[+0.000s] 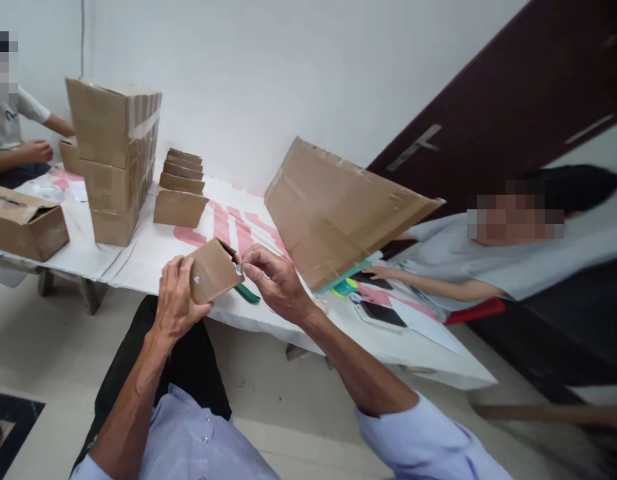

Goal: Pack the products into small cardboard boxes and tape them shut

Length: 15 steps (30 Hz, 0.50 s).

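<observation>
A small brown cardboard box is tilted above the near edge of the table, its upper right end partly open. My left hand is wrapped round the box's left side and underside. At the open end, my right hand pinches finger and thumb together against the edge. A small whitish, shiny bit shows by those fingertips; its kind is unclear. Just below the box, a green curved object lies on the table edge, partly hidden.
White cloth with pink print covers the table. Stacked boxes, a row of open boxes and a large leaning carton stand beyond. A phone and tape roll lie right. People sit at both ends.
</observation>
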{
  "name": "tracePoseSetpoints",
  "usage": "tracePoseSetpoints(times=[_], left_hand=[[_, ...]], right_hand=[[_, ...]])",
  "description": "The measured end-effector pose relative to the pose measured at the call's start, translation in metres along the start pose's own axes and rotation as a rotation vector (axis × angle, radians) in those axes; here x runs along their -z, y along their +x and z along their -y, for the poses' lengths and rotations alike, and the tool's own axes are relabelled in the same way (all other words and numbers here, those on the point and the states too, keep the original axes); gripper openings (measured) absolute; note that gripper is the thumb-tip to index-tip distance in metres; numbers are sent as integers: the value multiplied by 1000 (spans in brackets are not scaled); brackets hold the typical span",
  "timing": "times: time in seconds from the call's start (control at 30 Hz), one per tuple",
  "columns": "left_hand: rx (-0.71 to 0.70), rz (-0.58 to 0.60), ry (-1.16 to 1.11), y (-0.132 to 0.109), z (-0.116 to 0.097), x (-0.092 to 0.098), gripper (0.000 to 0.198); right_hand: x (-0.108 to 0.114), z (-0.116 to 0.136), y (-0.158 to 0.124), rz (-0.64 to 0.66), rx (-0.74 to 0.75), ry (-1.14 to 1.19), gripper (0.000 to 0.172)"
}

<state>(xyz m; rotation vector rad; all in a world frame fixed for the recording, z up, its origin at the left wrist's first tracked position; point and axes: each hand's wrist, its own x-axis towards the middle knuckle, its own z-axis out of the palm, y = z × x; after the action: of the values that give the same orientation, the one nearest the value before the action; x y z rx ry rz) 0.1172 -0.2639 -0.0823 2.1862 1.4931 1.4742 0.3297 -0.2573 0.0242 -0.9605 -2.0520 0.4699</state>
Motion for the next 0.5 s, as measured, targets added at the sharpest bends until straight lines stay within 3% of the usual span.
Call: tracePoseSetpoints(times=[0.1, 0.2, 0.37, 0.5], left_hand=[[-12, -1, -50, 5, 23, 8, 100], [22, 14, -111, 5, 52, 20, 98], [259, 81, -261, -1, 98, 36, 103], [360, 136, -363, 1, 113, 40, 102]], right_hand=[[11, -16, -8, -84, -91, 68, 23], [28, -49, -27, -221, -199, 60, 25], [63, -123, -84, -453, -400, -63, 27], [76, -175, -132, -500, -580, -160, 23]])
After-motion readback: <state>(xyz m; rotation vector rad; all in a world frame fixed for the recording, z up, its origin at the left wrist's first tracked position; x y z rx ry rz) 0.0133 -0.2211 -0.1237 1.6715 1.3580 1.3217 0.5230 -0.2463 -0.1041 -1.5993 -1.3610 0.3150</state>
